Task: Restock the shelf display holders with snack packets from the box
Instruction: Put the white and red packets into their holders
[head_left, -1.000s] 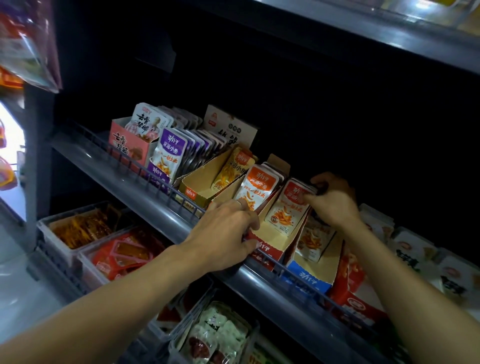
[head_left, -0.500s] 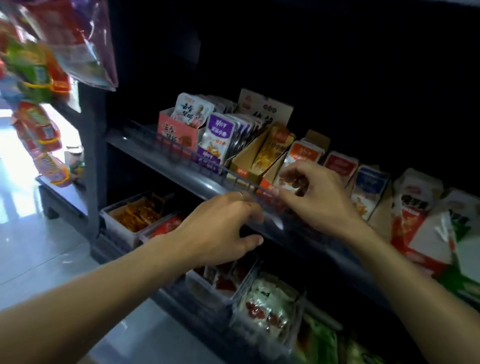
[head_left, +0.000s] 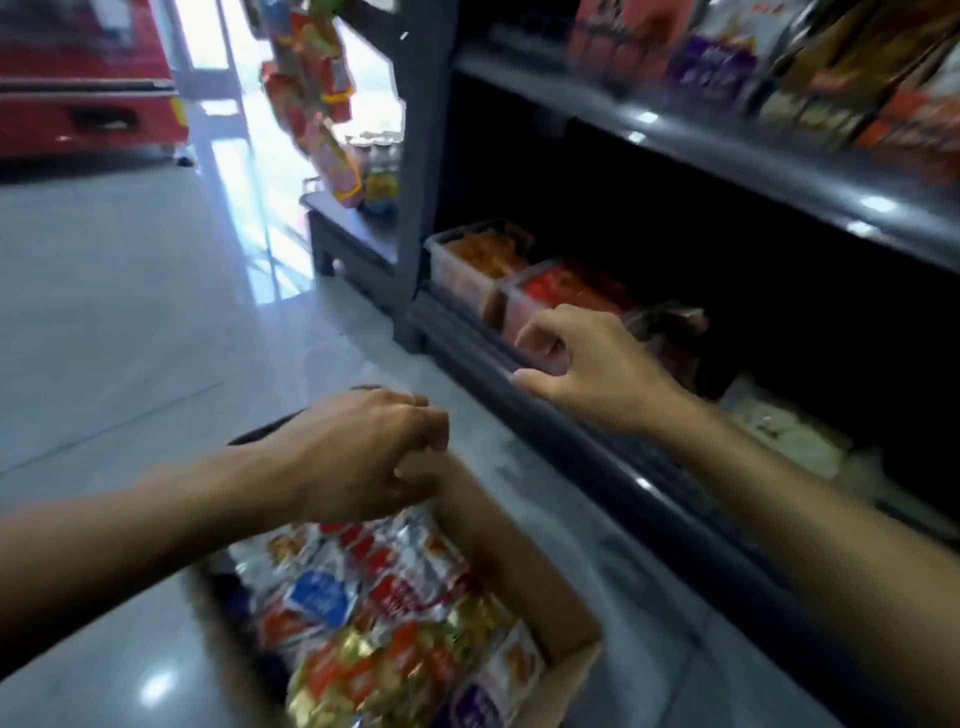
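Brown cardboard box (head_left: 524, 561) near, on grey floor, heaped with foil snack packets (head_left: 395, 613). Left hand (head_left: 358, 457) above it, grip loosely curled, empty. Right hand (head_left: 587, 364) before dark lower shelf (head_left: 597, 447), grip relaxed, empty.

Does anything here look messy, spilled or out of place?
Nothing looks spilled or damaged. The snack packets lie jumbled in the cardboard box, not in rows, which is normal for loose stock. The bins on the lower shelf sit side by side. The picture is blurred, so fine detail is hard to judge.
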